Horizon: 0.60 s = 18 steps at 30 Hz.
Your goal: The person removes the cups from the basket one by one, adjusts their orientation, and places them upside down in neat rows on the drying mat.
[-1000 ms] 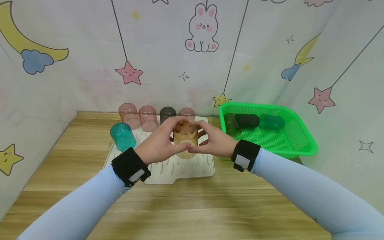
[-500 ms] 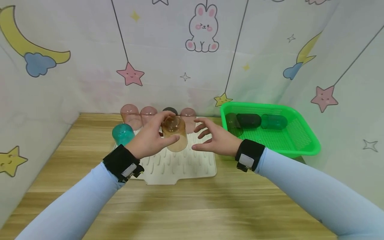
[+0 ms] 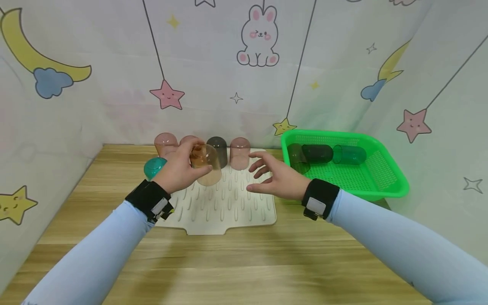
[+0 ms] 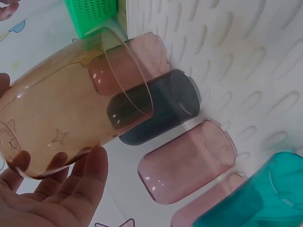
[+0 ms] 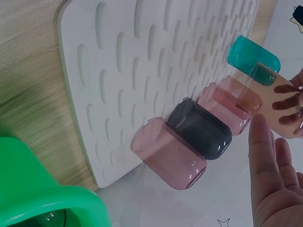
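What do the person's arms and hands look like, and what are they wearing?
Both arms have smooth, light blue sleeves reaching down to the wrists. Around each wrist goes a wide black strap with a pale rectangular patch and a small dark box at its edge. The hands are bare: I can't see any gloves.

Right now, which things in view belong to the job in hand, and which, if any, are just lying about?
Likely the job's:
amber cup, held by the left grip
white mat
upside-down teal cup, dark cup and pink cups
green basket and cups lying in it

Apparently just surroundings:
printed backdrop
wood-grain table
black wrist straps
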### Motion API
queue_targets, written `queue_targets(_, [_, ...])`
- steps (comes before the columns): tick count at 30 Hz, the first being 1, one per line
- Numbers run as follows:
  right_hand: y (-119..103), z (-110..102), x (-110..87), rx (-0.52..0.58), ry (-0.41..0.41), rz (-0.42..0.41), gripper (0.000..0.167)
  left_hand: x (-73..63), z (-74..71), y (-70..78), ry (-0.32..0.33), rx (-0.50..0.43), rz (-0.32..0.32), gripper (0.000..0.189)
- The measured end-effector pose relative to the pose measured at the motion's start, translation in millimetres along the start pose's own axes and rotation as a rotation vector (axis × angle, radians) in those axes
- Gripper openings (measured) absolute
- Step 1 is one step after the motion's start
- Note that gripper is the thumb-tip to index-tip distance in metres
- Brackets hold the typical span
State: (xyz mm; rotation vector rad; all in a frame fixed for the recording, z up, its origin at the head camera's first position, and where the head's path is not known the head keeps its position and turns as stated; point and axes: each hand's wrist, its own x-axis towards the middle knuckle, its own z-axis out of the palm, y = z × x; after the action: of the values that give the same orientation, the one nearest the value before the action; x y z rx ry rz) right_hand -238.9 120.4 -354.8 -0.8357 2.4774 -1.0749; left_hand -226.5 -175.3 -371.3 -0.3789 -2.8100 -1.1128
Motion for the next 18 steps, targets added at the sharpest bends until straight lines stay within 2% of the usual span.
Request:
queue_targets(7, [2, 0, -0.4, -0.005, 0.004, 0.006, 0.087, 5.5, 1.5, -14.2, 0.030, 0.018, 0.000, 0.062])
queue_targets(12, [2, 0, -1.6, -0.003, 0.007, -0.005, 0.088, 6.9, 2.2, -20.3, 0.038, 0.046, -0.033, 0.061])
queue_targets(18, [3, 0, -2.2, 0.001, 0.003, -0.004, 0.087, 7.6, 4.9, -24.3, 0.014, 0.100, -0.140, 0.067])
